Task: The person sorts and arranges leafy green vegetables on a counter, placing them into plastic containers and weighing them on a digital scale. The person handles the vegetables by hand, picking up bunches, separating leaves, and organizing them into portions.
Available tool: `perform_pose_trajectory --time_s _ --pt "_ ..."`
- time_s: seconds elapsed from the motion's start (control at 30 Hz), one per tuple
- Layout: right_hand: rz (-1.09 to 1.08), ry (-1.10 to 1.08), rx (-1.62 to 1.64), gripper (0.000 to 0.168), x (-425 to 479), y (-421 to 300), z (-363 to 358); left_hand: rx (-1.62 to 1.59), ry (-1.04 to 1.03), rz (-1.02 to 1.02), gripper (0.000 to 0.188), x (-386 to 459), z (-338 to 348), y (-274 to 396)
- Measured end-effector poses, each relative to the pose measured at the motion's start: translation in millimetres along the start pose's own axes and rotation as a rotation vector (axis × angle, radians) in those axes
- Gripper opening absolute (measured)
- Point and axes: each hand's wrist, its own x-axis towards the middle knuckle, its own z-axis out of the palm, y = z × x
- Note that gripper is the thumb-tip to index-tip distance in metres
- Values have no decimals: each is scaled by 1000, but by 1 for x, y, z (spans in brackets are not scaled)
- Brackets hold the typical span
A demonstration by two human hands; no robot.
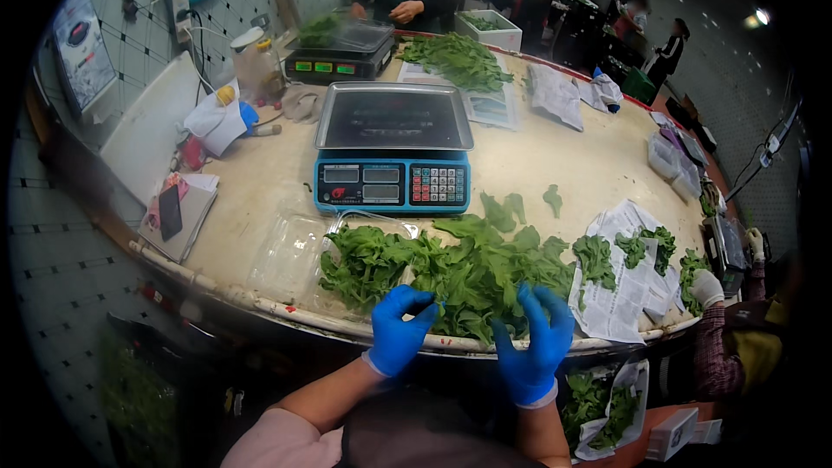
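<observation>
A pile of leafy greens (478,266) lies at the table's near edge, directly in front of me. On its left, more greens (367,257) fill a clear plastic clamshell box (292,257), whose other half lies spread open on the table. My left hand (402,330), in a blue glove, is at the pile's front edge with thumb and forefinger curved towards each other. Whether a leaf is between those fingertips cannot be made out. My right hand (538,344), also blue-gloved, has its fingers spread at the pile's right side. A blue digital scale (393,182) with a bare metal pan (394,117) stands behind the greens.
Newspaper (608,312) with greens lies to the right, near a co-worker's white-gloved hand (707,287). Across the table, another person stands behind a second scale (338,65). A phone (170,211) rests on a notebook at left. Below right sits a lined crate (637,396) of greens.
</observation>
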Motion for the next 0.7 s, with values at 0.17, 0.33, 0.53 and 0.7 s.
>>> perform_pose_trajectory --time_s 0.17,0.33,0.53,0.7 --pt "189 -164 298 60 -12 -10 13 154 -27 140 18 2 4 3" --pt "-108 -56 257 45 -18 -10 30 189 -54 100 14 -2 4 10" --pt "-320 -184 258 38 -30 -11 26 -337 -192 -501 6 3 -7 21" --pt "-177 -106 473 33 -32 -6 16 -315 -362 -475 9 -2 -21 13"
